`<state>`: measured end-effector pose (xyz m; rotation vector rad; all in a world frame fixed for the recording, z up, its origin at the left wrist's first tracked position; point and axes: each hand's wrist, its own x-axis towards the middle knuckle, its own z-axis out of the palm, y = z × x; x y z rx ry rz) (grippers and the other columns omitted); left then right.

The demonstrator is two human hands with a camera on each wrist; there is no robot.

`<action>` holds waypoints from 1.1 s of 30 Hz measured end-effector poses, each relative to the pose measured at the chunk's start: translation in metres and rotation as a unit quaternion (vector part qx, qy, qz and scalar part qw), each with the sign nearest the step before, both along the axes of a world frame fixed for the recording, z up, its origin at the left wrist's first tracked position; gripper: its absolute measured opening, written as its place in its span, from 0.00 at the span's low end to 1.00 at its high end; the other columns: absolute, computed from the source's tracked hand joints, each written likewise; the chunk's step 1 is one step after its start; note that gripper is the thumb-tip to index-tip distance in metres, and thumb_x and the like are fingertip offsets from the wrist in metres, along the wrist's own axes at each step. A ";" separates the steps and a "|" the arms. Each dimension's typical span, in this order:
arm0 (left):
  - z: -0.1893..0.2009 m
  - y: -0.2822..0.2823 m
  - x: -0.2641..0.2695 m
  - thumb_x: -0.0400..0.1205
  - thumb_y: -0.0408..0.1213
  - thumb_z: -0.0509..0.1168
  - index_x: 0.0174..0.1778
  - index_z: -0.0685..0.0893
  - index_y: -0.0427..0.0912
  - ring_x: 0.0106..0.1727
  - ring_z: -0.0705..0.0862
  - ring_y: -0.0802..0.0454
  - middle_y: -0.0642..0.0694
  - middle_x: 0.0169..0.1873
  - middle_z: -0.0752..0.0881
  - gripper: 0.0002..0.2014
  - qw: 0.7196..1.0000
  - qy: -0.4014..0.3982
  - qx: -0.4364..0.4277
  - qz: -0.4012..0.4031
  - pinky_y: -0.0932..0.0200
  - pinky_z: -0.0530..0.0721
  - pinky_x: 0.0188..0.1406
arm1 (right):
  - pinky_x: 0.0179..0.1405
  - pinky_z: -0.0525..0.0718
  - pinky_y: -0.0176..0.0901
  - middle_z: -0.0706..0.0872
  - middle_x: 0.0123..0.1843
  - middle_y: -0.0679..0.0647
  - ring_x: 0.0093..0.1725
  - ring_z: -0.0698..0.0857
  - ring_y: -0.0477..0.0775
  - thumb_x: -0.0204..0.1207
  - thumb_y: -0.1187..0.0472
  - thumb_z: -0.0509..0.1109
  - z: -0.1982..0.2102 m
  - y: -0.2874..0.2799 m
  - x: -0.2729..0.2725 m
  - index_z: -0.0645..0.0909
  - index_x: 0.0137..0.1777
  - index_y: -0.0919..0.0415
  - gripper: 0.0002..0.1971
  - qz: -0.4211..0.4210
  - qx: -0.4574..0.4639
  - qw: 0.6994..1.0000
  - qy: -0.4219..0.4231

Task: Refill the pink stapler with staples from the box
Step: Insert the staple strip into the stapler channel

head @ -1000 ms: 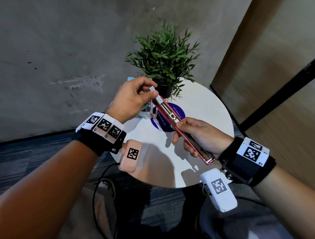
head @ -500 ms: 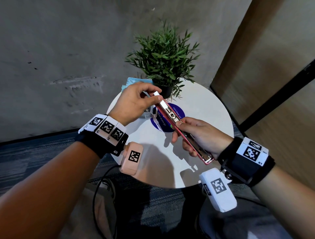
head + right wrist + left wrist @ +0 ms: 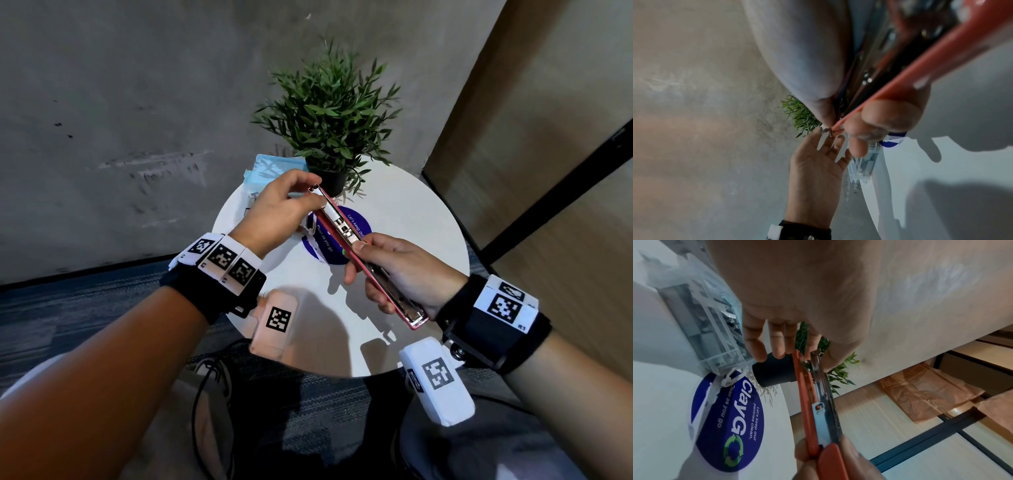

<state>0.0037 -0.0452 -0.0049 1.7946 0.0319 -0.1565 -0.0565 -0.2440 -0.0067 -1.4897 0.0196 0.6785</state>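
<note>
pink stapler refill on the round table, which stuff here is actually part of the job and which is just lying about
Part of the job:
- long pink metal stapler, gripped by the right hand
- left hand, pinching the stapler's far tip
- clear plastic box of grey staples

Just lying about:
- green potted plant in a black pot
- round blue sticker
- light blue packet

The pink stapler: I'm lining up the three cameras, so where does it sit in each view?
Head: the pink stapler runs diagonally across the centre, left hand at its far tip, right hand round its near half.
Left wrist: lower centre, rising from the bottom edge to the fingertips.
Right wrist: upper right, blurred, narrowing toward the centre.
Shared landmark: the potted plant.
</note>
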 end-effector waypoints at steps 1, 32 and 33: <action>0.000 0.000 -0.001 0.80 0.35 0.69 0.62 0.85 0.47 0.43 0.86 0.54 0.46 0.51 0.87 0.15 1.000 0.020 -0.021 0.001 0.45 0.91 0.49 | 0.12 0.72 0.36 0.89 0.43 0.62 0.17 0.73 0.52 0.87 0.57 0.62 0.001 0.000 0.000 0.72 0.54 0.61 0.07 0.003 0.000 1.000 0.000; -0.002 -0.001 -0.005 0.86 0.30 0.63 0.64 0.83 0.39 0.45 0.87 0.47 0.40 0.45 0.86 0.12 0.985 0.043 -0.145 -0.088 0.53 0.91 0.50 | 0.14 0.73 0.36 0.89 0.43 0.62 0.19 0.73 0.53 0.86 0.55 0.63 0.008 -0.004 0.001 0.74 0.59 0.62 0.10 0.004 -0.024 1.000 0.017; -0.002 -0.001 -0.005 0.86 0.30 0.63 0.65 0.83 0.39 0.47 0.88 0.46 0.38 0.48 0.85 0.12 0.985 0.030 -0.142 -0.091 0.53 0.91 0.51 | 0.14 0.74 0.37 0.89 0.42 0.62 0.20 0.74 0.53 0.86 0.55 0.63 0.008 -0.005 0.002 0.74 0.59 0.63 0.11 0.003 -0.032 0.999 0.017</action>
